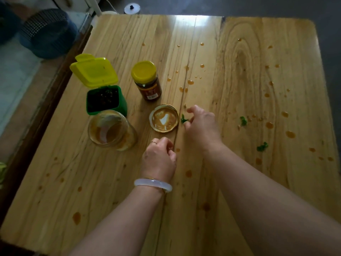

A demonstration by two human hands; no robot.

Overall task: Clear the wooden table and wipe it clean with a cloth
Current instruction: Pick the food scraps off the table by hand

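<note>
Two hands over the glossy wooden plank table [239, 52] | right hand [200, 126] pinches a small green leaf scrap [184, 119] beside the sauce-smeared round metal lid [163, 118] | left hand [158, 159] curled, contents hidden, can't tell | open glass jar [110, 131] left | orange sauce drops [290, 134] scattered

Wooden table [114, 182] spattered with orange-brown sauce drops [290, 134]. Right hand [201, 124] pinching green scrap [184, 119] just beside upturned smeared lid [164, 118]. Left hand [159, 157] loosely curled, nothing visibly held, pale bangle [153, 184] on wrist. Far-left cluster: open glass jar [110, 130], green tub [105, 100] with yellow flip lid up, yellow-capped jar [146, 80]. More green scraps [243, 120] to right.
</note>
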